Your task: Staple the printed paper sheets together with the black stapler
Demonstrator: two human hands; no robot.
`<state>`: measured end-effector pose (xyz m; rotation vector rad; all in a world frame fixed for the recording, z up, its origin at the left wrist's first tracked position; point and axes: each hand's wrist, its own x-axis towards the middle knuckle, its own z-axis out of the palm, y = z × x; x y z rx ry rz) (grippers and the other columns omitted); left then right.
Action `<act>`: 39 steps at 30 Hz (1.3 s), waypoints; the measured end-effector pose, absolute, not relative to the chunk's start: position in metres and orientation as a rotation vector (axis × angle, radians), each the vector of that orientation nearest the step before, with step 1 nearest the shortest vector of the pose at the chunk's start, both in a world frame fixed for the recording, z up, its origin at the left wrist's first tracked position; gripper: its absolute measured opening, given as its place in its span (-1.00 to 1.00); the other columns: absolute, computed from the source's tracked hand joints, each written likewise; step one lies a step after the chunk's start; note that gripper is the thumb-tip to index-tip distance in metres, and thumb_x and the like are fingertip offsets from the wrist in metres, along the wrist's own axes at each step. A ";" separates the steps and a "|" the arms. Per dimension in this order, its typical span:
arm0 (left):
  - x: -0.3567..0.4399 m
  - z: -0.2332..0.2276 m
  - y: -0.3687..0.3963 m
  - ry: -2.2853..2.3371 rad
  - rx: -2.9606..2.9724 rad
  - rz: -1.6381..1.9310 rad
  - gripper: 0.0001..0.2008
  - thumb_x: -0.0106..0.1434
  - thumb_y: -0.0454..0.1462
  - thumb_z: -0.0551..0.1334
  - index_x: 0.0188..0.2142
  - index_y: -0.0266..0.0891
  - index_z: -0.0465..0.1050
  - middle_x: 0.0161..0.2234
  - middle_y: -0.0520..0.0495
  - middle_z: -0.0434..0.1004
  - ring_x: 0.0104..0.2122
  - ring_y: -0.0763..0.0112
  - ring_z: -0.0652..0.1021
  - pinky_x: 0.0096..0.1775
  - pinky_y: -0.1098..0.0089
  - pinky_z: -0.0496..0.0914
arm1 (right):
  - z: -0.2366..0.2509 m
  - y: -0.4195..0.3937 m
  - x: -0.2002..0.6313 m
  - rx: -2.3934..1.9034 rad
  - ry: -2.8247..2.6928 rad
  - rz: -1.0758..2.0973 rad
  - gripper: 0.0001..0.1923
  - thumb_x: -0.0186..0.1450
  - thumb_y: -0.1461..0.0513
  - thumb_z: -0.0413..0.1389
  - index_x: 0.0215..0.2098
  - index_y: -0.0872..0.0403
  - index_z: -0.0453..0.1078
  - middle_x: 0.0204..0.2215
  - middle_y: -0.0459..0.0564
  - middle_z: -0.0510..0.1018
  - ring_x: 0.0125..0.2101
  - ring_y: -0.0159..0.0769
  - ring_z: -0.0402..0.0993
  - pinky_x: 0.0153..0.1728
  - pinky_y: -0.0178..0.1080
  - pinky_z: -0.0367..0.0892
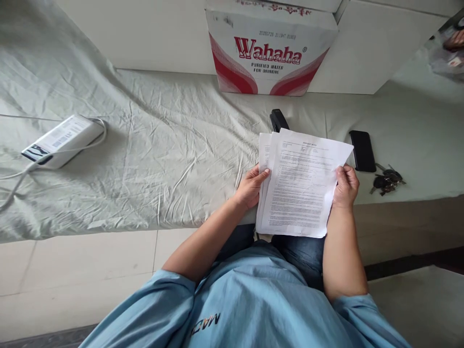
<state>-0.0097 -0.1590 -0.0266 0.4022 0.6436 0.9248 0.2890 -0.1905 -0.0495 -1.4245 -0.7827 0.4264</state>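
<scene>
Several printed sheets of paper (302, 188) are held up over the table's front edge, slightly fanned out to the left. My left hand (251, 186) grips their left side, thumb on top. On the right edge, my right hand (345, 186) pinches the front sheet with its fingers curled; whether it also holds the sheets behind cannot be seen. Just beyond the top of the papers lies a black stapler (279, 120), its near end hidden by them. A black phone (362, 151) rests to the right of the papers, with a bunch of keys (387, 181) close to it.
A pale wrinkled cloth (174, 145) covers the table. A Wahaha water carton (271, 53) stands at the back among white boxes. On the left lies a white box (63, 141) with a cable over it. Part of a clear plastic bag (445, 63) shows at far right.
</scene>
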 end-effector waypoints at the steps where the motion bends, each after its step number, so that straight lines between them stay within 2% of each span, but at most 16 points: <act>1: -0.010 -0.027 -0.159 0.647 0.403 0.926 -0.53 0.06 -0.08 0.67 -0.13 -0.21 0.65 -0.21 -0.14 0.78 0.06 -0.11 0.73 0.14 -0.05 0.60 | -0.050 -0.190 0.290 -1.412 -0.768 0.425 -0.49 0.12 -0.20 0.44 -0.36 -0.01 0.45 -0.38 -0.13 0.52 -0.31 -0.29 0.46 -0.18 -0.19 0.42; 6: -0.011 -0.027 -0.159 0.647 0.383 0.918 -0.52 0.07 -0.10 0.66 -0.08 -0.20 0.65 -0.21 -0.11 0.78 -0.02 -0.04 0.76 0.11 -0.02 0.62 | -0.056 -0.188 0.295 -1.395 -0.722 0.389 -0.46 0.12 -0.22 0.44 -0.41 -0.03 0.37 -0.48 -0.16 0.37 -0.42 -0.32 0.32 -0.30 -0.21 0.33; 9: -0.012 -0.027 -0.158 0.656 0.370 0.914 -0.54 0.09 -0.12 0.65 -0.08 -0.20 0.64 -0.21 -0.11 0.78 -0.04 -0.01 0.76 0.08 0.01 0.63 | -0.056 -0.189 0.295 -1.421 -0.754 0.391 -0.46 0.16 -0.23 0.42 -0.40 -0.03 0.37 -0.48 -0.16 0.35 -0.42 -0.31 0.31 -0.32 -0.21 0.31; 12: -0.012 -0.026 -0.158 0.641 0.361 0.907 -0.53 0.07 -0.13 0.66 -0.09 -0.20 0.63 -0.23 -0.10 0.78 -0.05 -0.01 0.77 0.08 0.01 0.63 | -0.054 -0.191 0.292 -1.425 -0.784 0.436 -0.48 0.18 -0.22 0.41 -0.38 -0.02 0.39 -0.47 -0.16 0.40 -0.40 -0.31 0.36 -0.28 -0.21 0.34; 15: -0.013 -0.026 -0.158 0.630 0.359 0.904 -0.54 0.07 -0.13 0.66 -0.10 -0.20 0.64 -0.25 -0.10 0.77 -0.03 -0.04 0.77 0.09 -0.01 0.63 | -0.050 -0.191 0.287 -1.392 -0.801 0.513 -0.48 0.12 -0.16 0.48 -0.30 -0.02 0.45 -0.39 -0.14 0.53 -0.34 -0.29 0.46 -0.21 -0.20 0.41; 20: -0.012 -0.027 -0.157 0.639 0.365 0.905 -0.57 0.08 -0.12 0.65 -0.14 -0.21 0.63 -0.24 -0.12 0.78 0.01 -0.07 0.76 0.11 -0.01 0.62 | -0.047 -0.189 0.281 -1.377 -0.807 0.606 -0.36 -0.01 -0.10 0.57 -0.10 -0.03 0.53 -0.33 -0.12 0.65 -0.33 -0.26 0.55 -0.19 -0.17 0.47; 26: -0.011 -0.030 -0.154 0.633 0.349 0.901 -0.59 0.13 -0.03 0.62 -0.19 -0.20 0.61 -0.27 -0.15 0.77 0.07 -0.16 0.73 0.12 -0.02 0.62 | -0.046 -0.193 0.280 -1.399 -0.806 0.562 -0.57 0.10 -0.09 0.52 -0.27 0.00 0.62 -0.36 -0.11 0.66 -0.33 -0.28 0.55 -0.19 -0.18 0.48; 32: -0.010 -0.032 -0.156 0.639 0.364 0.896 -0.52 0.14 0.03 0.61 -0.13 -0.21 0.63 -0.22 -0.19 0.78 0.16 -0.23 0.69 0.15 -0.05 0.59 | -0.045 -0.195 0.280 -1.385 -0.804 0.492 -0.56 0.12 -0.13 0.48 -0.27 -0.01 0.64 -0.33 -0.07 0.68 -0.24 -0.17 0.61 -0.12 -0.11 0.53; 39: -0.009 -0.032 -0.158 0.669 0.369 0.895 -0.53 0.11 0.00 0.64 -0.16 -0.23 0.64 -0.18 -0.21 0.78 0.14 -0.18 0.69 0.17 -0.02 0.57 | -0.046 -0.194 0.284 -1.366 -0.824 0.533 -0.52 0.08 -0.12 0.49 -0.26 -0.01 0.55 -0.35 -0.11 0.58 -0.29 -0.24 0.52 -0.15 -0.16 0.45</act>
